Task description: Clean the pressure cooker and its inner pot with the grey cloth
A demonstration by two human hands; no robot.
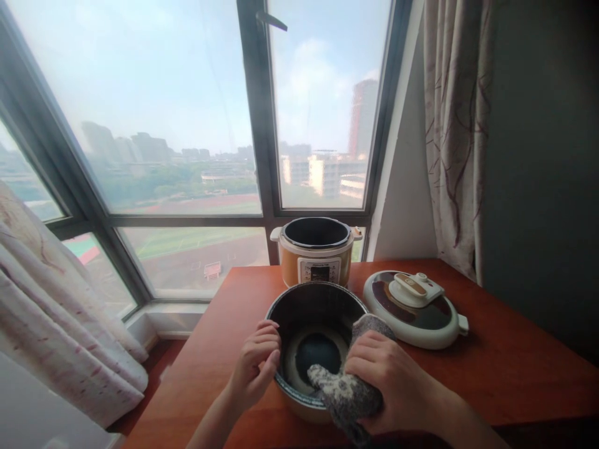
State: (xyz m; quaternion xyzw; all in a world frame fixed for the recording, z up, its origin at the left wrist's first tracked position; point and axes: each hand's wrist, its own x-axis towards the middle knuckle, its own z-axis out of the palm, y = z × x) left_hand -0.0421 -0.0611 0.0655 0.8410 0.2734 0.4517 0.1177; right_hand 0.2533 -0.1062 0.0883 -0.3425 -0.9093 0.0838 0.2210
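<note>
red-brown wooden table point(206, 355) by tall windows point(178, 112), curtains point(453, 143) either side. far centre, an electric pressure cooker point(289, 267), partly hidden by the near inner pot point(318, 299); right, a lid point(421, 321). left hand point(257, 362) half-curled at pot's left rim, grip unclear; right hand point(386, 377) wrapped round grey cloth point(344, 390), partly inside the pot.

head camera | facing forward, downward | table point(206, 349) close below | window point(178, 125) beyond
</note>
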